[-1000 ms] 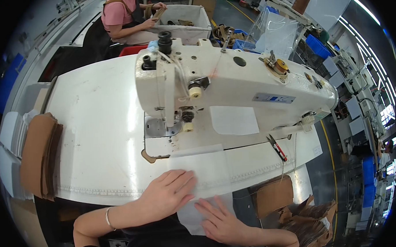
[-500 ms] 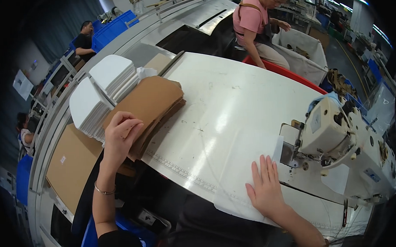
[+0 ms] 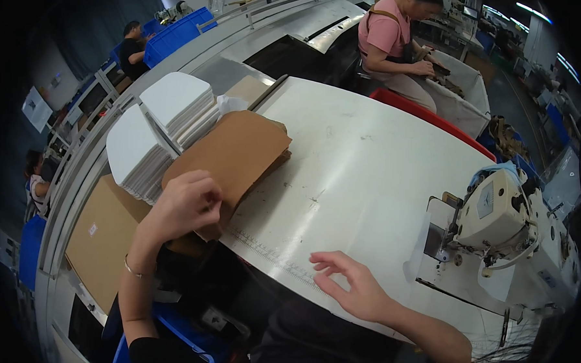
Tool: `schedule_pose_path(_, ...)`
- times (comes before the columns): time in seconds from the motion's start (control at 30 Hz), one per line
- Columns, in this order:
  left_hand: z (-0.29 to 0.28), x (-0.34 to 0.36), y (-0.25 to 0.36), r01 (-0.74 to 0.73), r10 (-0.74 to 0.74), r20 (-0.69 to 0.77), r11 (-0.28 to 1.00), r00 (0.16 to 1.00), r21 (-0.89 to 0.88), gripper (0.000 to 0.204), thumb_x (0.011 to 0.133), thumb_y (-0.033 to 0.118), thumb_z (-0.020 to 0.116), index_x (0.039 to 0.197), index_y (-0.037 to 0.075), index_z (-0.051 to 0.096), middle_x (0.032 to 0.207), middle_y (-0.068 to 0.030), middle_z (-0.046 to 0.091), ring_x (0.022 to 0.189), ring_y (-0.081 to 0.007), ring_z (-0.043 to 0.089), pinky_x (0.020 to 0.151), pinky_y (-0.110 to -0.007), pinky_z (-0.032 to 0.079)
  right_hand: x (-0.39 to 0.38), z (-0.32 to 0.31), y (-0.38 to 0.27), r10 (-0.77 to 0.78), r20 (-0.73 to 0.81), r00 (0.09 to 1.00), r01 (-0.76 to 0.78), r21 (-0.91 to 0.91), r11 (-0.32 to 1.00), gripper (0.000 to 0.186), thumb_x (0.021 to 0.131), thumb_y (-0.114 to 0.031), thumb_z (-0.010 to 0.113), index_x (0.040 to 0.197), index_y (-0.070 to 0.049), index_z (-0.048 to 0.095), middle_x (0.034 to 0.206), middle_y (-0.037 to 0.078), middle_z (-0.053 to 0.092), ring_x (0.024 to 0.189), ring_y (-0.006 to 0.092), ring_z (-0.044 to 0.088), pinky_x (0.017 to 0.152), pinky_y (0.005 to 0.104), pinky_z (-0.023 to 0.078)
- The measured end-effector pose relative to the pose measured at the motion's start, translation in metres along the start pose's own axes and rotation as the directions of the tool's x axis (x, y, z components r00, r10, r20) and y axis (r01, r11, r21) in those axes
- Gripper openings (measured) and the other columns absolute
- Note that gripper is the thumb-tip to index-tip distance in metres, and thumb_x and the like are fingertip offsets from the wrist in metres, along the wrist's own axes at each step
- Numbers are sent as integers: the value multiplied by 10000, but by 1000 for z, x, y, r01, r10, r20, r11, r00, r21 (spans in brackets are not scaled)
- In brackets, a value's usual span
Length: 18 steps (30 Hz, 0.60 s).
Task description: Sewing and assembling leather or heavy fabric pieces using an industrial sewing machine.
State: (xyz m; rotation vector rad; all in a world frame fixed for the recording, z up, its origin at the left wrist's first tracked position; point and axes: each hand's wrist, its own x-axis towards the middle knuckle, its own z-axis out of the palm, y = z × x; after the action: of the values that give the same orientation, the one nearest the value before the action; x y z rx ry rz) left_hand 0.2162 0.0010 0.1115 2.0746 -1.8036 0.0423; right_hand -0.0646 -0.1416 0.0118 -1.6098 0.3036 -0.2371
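Observation:
My left hand is at the near edge of a stack of brown panels, smooth, flat pieces with rounded corners. Its fingers curl in and appear to pinch the near edge of the top panel; the fingertips are partly hidden. My right hand hovers over the near edge of the white worktable, holding nothing, its fingers apart and pointing left. To its right stands a cream-coloured sewing machine, its needle area toward the table's middle.
Two stacks of white panels stand behind the brown stack, beside a cardboard sheet. A blue bin is below on the left. Across the table, a person in pink handles pieces over a white bin.
My right hand has left the tabletop near the machine and moved left. My left hand has curled down at the brown stack's edge. The person in pink now has both hands at the bin.

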Motion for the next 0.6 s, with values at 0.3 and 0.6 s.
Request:
schedule_pose_path(0.3, 74, -42, 89, -82, 231, 194, 817, 953, -571, 375, 762, 195, 773, 1041, 25, 590, 983, -97, 599, 947, -270, 586, 818, -350, 480, 37, 42, 7, 66, -53, 996, -48, 285, 957, 509, 953, -85, 531, 1417, 15, 348, 1366, 172, 479, 1298, 235, 439, 1078, 327, 340)
schedule_pose_path(0.6, 106, -36, 99, 349, 78, 436, 482, 896, -804, 320, 813, 135, 741, 1096, 4, 666, 1011, -96, 693, 969, -164, 633, 880, -289, 475, -69, 35, -4, 116, 47, 992, -124, 213, 969, 464, 979, -123, 514, 1400, -20, 348, 1296, 129, 514, 1203, 188, 493, 1013, 309, 388)
